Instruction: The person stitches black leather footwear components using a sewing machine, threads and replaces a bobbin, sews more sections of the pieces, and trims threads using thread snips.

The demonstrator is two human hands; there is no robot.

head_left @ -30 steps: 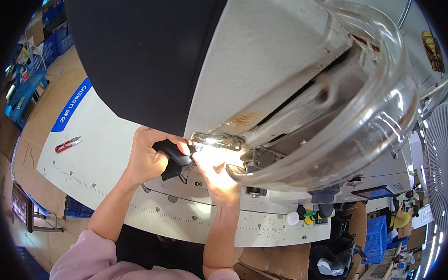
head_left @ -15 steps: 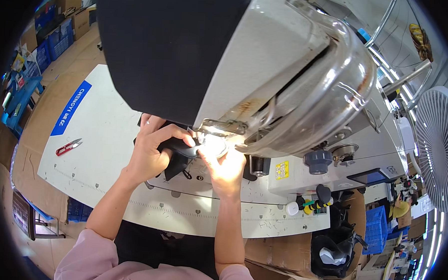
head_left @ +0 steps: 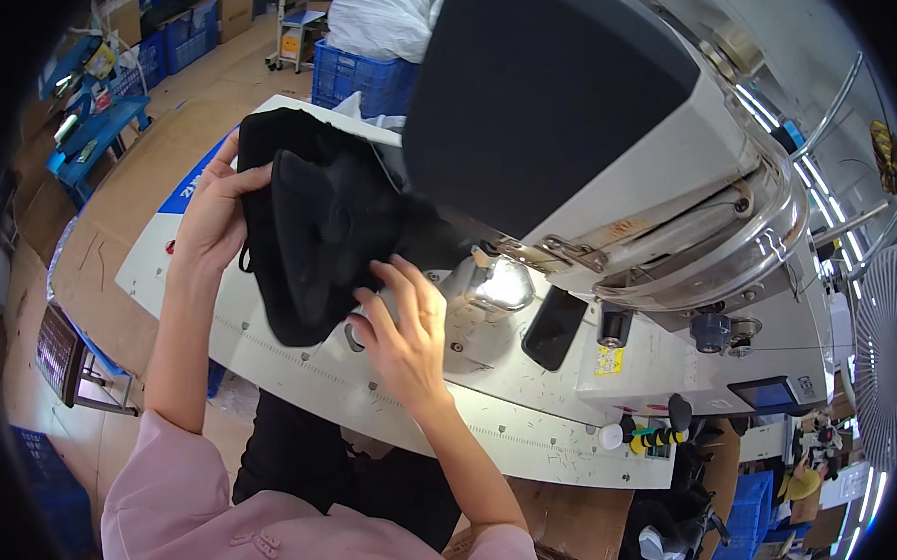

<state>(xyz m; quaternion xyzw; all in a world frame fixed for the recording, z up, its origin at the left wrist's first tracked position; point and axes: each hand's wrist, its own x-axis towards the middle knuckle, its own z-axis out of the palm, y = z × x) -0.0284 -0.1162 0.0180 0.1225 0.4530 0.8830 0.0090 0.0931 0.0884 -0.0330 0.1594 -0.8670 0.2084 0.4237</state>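
Note:
A black padded fabric piece (head_left: 320, 234), with a curved raised panel, is held up over the white sewing machine table (head_left: 267, 317). My left hand (head_left: 214, 215) pinches its left edge, thumb in front and fingers behind. Beside its lower right edge is my right hand (head_left: 406, 338), fingers spread and slightly bent; the fingertips are near or just touching the fabric. To the right stands the sewing machine (head_left: 613, 177), its lamp lighting the needle area. The fabric is apart from the needle, though its far right part blurs into shadow by the machine head.
A dark phone-like slab (head_left: 554, 330) lies right of the needle area. The red handle of the thread snips (head_left: 171, 248) shows behind my left wrist. Small spools (head_left: 652, 439) stand at the table's right end. Beyond are a blue crate (head_left: 362, 81) and a fan (head_left: 878, 339).
The fabric piece has come away from under the needle and moved left, raised and spread out. My left hand moved left with it. My right hand has opened, and the view has shifted.

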